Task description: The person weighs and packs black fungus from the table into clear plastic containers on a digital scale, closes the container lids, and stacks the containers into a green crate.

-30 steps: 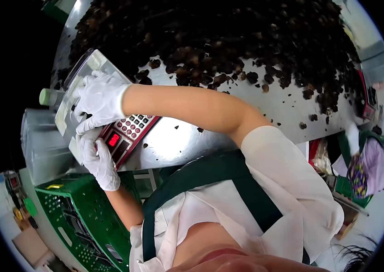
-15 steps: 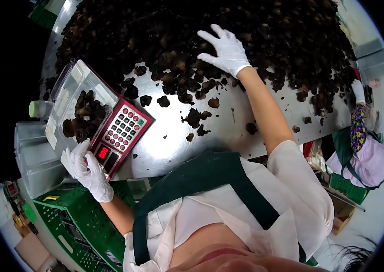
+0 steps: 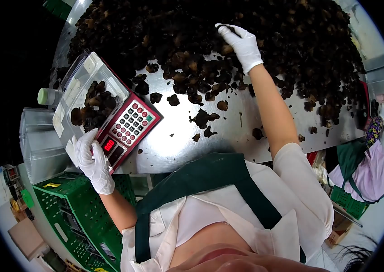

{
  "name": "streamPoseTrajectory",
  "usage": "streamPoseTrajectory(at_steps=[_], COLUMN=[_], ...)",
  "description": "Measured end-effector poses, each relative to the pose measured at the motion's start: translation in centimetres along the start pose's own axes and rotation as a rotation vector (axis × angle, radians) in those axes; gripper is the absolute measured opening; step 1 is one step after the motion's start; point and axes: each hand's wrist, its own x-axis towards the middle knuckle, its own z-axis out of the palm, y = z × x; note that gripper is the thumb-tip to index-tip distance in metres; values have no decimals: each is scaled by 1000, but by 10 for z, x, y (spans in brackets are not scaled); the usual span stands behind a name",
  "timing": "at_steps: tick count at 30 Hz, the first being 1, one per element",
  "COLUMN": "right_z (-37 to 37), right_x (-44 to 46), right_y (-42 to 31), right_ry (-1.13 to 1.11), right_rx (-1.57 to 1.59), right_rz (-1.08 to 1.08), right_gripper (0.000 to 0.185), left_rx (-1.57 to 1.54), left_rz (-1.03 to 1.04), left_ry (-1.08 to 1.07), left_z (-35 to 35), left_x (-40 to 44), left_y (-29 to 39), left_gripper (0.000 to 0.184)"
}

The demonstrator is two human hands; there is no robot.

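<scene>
A large heap of dark brown wood ear mushrooms (image 3: 187, 27) covers the far part of the metal table. At its front side, my right hand (image 3: 242, 46), in a white glove, has its fingers curled round dark pieces of it. To the left stands a red scale (image 3: 130, 124) with a keypad and a lit red display reading 0.00. On top of the scale sits a clear plastic container (image 3: 73, 93) with a small clump of mushrooms (image 3: 94, 105) inside. My left hand (image 3: 90, 156), also gloved, pinches the near edge of that container beside the display.
Loose mushroom pieces (image 3: 203, 119) lie scattered on the metal table (image 3: 164, 149). Stacked clear containers (image 3: 42, 145) and a green crate (image 3: 83, 213) stand at the left, near a bottle with a green cap (image 3: 43, 96). A co-worker in pink (image 3: 371, 174) is at the right.
The right hand's spread fingers have closed round pieces of the heap. The left hand stays at the container. The whole view has shifted slightly, and the co-worker's gloved hand no longer shows.
</scene>
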Motion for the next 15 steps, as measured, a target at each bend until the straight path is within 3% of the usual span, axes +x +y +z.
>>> streamPoseTrajectory(at_steps=[1, 3, 4, 6, 7, 9, 15], right_z=[2, 5, 4, 8, 13, 27, 69], right_x=[-4, 9, 8, 6, 7, 7, 0], right_y=[-16, 1, 9, 9, 9, 5, -16], right_ry=[73, -235, -235, -668, -677, -951, -881], right_rx=[42, 799, 791, 1230, 1220, 1340, 1277], right_rz=[137, 360, 355, 416, 421, 298, 281], right_gripper=[45, 42, 42, 40, 40, 40, 45], left_rx=[-4, -13, -20, -24, -27, -59, -176], left_rz=[-1, 19, 18, 63, 52, 48, 47], left_ry=[3, -6, -1, 6, 13, 66, 116], left_z=[0, -1, -1, -2, -2, -2, -9], left_x=[1, 2, 4, 4, 3, 3, 0], left_y=[0, -1, -1, 0, 1, 2, -12], left_gripper=[25, 25, 25, 26, 26, 26, 31])
